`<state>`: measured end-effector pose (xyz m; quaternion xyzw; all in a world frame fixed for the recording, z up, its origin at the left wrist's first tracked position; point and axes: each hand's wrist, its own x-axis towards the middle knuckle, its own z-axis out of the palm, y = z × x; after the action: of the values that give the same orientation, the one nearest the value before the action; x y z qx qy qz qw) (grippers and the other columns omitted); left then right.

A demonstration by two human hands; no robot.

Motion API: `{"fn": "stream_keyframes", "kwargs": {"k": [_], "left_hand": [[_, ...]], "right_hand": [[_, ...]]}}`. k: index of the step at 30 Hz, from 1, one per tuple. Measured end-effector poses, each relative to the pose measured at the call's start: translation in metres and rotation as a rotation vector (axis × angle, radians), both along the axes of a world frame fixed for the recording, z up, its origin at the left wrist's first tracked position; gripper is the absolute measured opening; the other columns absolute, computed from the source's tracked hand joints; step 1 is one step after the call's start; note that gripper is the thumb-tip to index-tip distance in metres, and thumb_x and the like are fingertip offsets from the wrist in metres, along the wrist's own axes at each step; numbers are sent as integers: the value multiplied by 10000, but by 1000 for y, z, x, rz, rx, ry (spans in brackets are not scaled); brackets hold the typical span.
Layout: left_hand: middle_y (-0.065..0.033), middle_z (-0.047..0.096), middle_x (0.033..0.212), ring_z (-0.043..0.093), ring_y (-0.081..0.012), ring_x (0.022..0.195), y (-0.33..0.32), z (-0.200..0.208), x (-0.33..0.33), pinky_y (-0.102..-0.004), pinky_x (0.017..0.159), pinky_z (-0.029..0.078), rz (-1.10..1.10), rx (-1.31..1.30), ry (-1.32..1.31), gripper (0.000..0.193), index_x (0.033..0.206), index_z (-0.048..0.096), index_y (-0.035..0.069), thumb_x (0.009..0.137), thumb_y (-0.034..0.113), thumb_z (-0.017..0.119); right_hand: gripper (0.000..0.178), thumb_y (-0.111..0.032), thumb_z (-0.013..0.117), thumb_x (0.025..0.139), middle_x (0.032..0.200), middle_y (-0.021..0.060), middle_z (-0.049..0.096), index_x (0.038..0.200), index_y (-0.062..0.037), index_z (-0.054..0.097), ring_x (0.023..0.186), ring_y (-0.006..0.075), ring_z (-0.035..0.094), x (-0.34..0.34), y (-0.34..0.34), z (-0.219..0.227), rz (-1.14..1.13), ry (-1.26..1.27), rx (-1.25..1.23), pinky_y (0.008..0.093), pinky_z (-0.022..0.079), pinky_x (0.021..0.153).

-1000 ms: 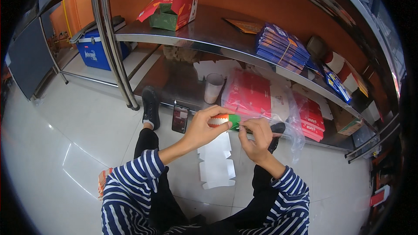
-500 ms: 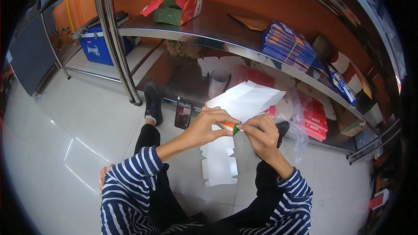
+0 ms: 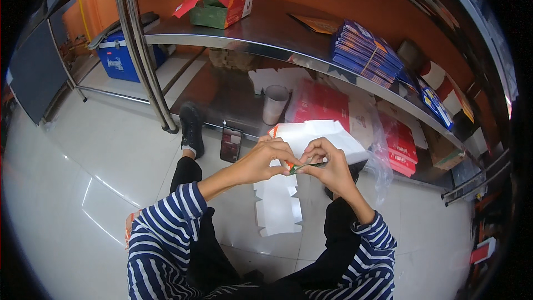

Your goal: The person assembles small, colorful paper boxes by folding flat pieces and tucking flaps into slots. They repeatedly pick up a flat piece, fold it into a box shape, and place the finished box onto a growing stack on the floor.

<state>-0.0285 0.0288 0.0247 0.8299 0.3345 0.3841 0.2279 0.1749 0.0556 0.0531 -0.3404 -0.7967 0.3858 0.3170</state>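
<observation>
Both hands meet in the middle over a die-cut cardboard box blank [image 3: 327, 133] with a white inner side. My left hand [image 3: 262, 162] is closed on its near edge, fingertips pinching an orange printed part. My right hand [image 3: 331, 169] pinches a narrow green edge [image 3: 311, 166] of the same cardboard, thumb below and fingers above. Beyond the hands the large white panel spreads out, bent upward. Below them a white strip with notched flaps [image 3: 278, 208] hangs toward the floor between my legs. The fingertips partly cover the folded part.
A steel shelf unit [image 3: 250, 47] stands ahead, with a red and green box [image 3: 227, 5] and a banded stack of blue cartons [image 3: 366, 53] on top. Lower down are a cup [image 3: 274, 104], a phone [image 3: 231, 143] and red flat cartons [image 3: 401, 150] near clear plastic. A blue cooler [image 3: 122, 58] sits left.
My right hand has turned and now pinches along the green edge, which lies flatter. The large white panel has swung lower and closer to the right hand.
</observation>
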Motion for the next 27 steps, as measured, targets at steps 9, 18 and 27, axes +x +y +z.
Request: {"fn": "stream_keyframes", "kwargs": {"k": [9,18,27], "left_hand": [[-33,612,862,560,-191,870,-6,14,3,-342,854,318,87,-168,-102,299,947,632,90,667,134,729],[-30,597,829,568,-189,853,-12,12,6,-325,839,322,101,-49,-17,308,897,603,91,642,185,747],[-59,586,811,577,-185,787,0,16,13,-317,786,401,-15,-303,-12,377,969,558,93,641,113,741]], "right_hand": [[237,-58,710,664,797,89,627,873,-16,606,746,196,577,1,1,1,21,-58,512,291,437,637],[282,-27,670,718,780,41,617,966,-38,535,737,109,551,-3,0,8,127,21,-206,268,422,691],[303,-62,607,810,843,69,629,1081,-45,473,816,109,562,17,21,-3,198,-34,-439,247,431,737]]}}
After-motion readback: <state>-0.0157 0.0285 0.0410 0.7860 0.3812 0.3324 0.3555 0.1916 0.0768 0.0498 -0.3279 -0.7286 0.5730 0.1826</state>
